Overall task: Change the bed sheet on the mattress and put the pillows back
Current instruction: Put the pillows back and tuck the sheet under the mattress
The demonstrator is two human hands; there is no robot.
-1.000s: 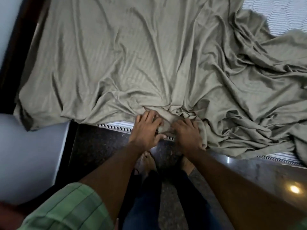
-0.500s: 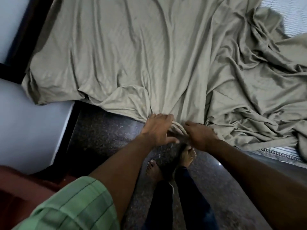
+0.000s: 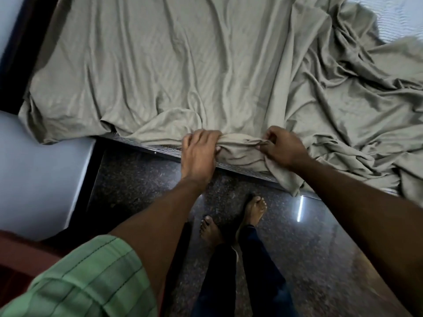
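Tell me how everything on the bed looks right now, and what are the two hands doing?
Sheet: spread over the bed, wrinkled, bunched up on the right, near edge hanging off the side.
Mattress: mostly covered, bare at the far right corner.
Left hand: gripping the sheet's near edge.
Right hand: pinching the same edge.
Pillows: none in view.

olive-grey bed sheet (image 3: 187, 72): spread wrinkled over the mattress (image 3: 398, 17), bunched toward the right. left hand (image 3: 199, 150) and right hand (image 3: 282, 146): both grip a gathered fold at the mattress's near edge. bare feet (image 3: 231, 220) on dark speckled floor (image 3: 309, 259).
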